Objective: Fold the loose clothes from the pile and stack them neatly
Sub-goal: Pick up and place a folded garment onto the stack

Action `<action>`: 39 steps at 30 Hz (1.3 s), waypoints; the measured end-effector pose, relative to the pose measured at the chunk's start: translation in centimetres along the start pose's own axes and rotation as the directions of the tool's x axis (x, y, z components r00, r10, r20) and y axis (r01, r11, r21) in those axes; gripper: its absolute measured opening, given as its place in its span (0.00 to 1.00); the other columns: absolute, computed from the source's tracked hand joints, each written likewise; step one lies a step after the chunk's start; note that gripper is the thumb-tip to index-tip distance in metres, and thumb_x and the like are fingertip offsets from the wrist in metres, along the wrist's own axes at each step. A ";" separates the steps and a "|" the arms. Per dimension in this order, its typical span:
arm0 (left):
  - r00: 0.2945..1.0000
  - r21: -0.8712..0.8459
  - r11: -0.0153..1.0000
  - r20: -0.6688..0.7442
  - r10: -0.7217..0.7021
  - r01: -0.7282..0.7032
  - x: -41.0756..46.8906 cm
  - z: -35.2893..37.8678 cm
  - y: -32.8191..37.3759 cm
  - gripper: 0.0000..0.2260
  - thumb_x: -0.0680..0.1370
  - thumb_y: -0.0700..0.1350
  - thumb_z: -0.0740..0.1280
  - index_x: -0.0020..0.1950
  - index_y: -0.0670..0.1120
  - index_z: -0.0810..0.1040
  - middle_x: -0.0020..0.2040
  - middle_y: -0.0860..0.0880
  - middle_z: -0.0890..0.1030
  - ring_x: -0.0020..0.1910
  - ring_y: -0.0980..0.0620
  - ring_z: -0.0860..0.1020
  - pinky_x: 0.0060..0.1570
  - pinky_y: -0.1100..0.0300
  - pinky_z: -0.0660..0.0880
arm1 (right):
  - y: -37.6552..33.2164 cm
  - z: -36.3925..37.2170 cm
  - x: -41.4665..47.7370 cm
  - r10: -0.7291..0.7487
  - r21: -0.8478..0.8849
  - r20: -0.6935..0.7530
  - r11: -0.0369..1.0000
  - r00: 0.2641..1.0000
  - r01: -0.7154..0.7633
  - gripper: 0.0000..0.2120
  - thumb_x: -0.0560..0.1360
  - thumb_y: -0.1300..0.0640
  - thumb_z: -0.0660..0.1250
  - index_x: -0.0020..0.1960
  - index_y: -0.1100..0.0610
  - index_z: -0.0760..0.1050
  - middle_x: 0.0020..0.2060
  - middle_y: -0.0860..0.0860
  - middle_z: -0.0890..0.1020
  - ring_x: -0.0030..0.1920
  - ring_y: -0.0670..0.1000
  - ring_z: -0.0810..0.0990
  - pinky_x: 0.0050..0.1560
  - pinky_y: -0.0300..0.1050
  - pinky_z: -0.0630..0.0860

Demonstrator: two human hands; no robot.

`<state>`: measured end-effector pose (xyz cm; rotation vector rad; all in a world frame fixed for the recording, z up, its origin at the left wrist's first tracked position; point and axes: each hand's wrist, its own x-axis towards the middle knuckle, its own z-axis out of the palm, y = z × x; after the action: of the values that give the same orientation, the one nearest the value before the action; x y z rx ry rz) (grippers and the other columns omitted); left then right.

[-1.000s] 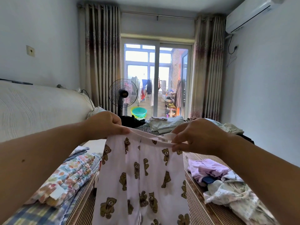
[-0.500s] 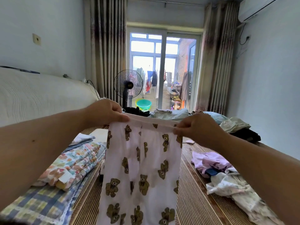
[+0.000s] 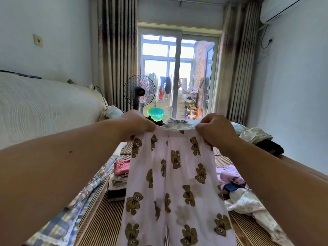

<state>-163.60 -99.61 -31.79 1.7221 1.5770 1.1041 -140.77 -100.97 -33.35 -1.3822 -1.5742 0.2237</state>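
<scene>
Home bedroom. Bed (image 3: 99,219) with striped mat lay below the fingers (image 3: 149,127); padded headboard (image 3: 44,107) to their left. Beyond them stood a fan (image 3: 139,91), long curtains (image 3: 117,50), and a sliding glass door (image 3: 177,68) onto a balcony hung with laundry (image 3: 165,86). Air conditioner (image 3: 284,8) sat high right.

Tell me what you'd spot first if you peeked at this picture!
The white pants covered in brown teddy bears hang right in the middle, held up by the waistband with the left hand and right hand. Behind them a black fan stands by the bright glass door. On the bed, a folded stack sits on the left and a messy pile on the right.
</scene>
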 end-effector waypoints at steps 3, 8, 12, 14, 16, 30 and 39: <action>0.998 -0.033 0.998 -0.015 -0.062 0.061 0.0 1.1 0.8 0.11 0.69 0.40 0.74 0.49 0.40 0.79 0.38 0.43 0.83 0.29 0.50 0.81 0.34 0.57 0.81 | 0.2 0.2 0.0 0.021 0.080 0.046 0.996 0.999 -0.024 0.14 0.72 0.64 0.62 0.34 0.50 0.79 0.36 0.45 0.80 0.39 0.48 0.77 0.38 0.41 0.73; 0.977 -0.178 0.970 0.158 -0.140 0.168 -0.1 0.3 0.4 0.10 0.73 0.38 0.71 0.51 0.38 0.76 0.37 0.41 0.84 0.34 0.46 0.84 0.33 0.56 0.81 | 1.4 -1.4 -0.1 0.151 0.271 0.150 0.944 0.977 -0.187 0.13 0.74 0.66 0.62 0.40 0.53 0.81 0.37 0.53 0.82 0.37 0.52 0.80 0.42 0.49 0.80; 0.946 -0.275 0.920 0.243 -0.215 0.279 -1.1 2.2 1.1 0.04 0.75 0.39 0.69 0.45 0.41 0.74 0.32 0.45 0.82 0.28 0.51 0.80 0.34 0.60 0.80 | 0.6 -0.5 -1.1 0.235 0.485 0.246 0.810 0.940 -0.329 0.08 0.73 0.69 0.66 0.42 0.60 0.80 0.31 0.55 0.80 0.27 0.49 0.77 0.29 0.42 0.76; 0.928 -0.338 0.891 0.315 -0.197 0.304 -1.7 3.6 2.0 0.05 0.76 0.41 0.69 0.42 0.43 0.74 0.32 0.46 0.80 0.29 0.52 0.79 0.37 0.61 0.79 | -0.4 0.7 -1.8 0.236 0.571 0.254 0.746 0.938 -0.343 0.08 0.72 0.71 0.66 0.43 0.61 0.81 0.31 0.56 0.79 0.28 0.50 0.77 0.28 0.41 0.75; 0.922 -0.359 0.894 0.365 -0.131 0.269 -2.3 4.5 3.1 0.06 0.77 0.44 0.68 0.42 0.43 0.76 0.34 0.47 0.80 0.34 0.52 0.79 0.44 0.60 0.78 | -1.1 1.5 -2.5 0.182 0.609 0.271 0.728 0.945 -0.315 0.05 0.73 0.69 0.68 0.46 0.62 0.81 0.34 0.57 0.82 0.30 0.51 0.80 0.29 0.43 0.78; 0.885 -0.052 0.998 0.465 -0.018 0.047 -1.9 3.2 2.0 0.31 0.64 0.53 0.74 0.66 0.52 0.74 0.66 0.48 0.75 0.67 0.45 0.69 0.67 0.44 0.60 | -0.2 -1.2 -1.7 -0.001 0.655 0.396 0.701 0.918 -0.282 0.14 0.72 0.75 0.63 0.47 0.61 0.81 0.44 0.60 0.83 0.41 0.56 0.83 0.44 0.51 0.83; 0.952 0.346 0.936 0.302 -0.050 -0.061 1.5 7.7 1.0 0.08 0.71 0.45 0.74 0.46 0.44 0.79 0.36 0.48 0.71 0.28 0.55 0.64 0.24 0.65 0.59 | 3.2 -0.9 0.1 0.102 -0.086 0.335 0.993 0.937 -0.077 0.08 0.72 0.66 0.65 0.41 0.56 0.80 0.39 0.56 0.82 0.40 0.54 0.79 0.38 0.46 0.79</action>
<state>-156.52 -97.33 -34.61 2.0142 1.6366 0.5356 -137.94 -100.22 -35.04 -1.5342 -1.8156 0.4870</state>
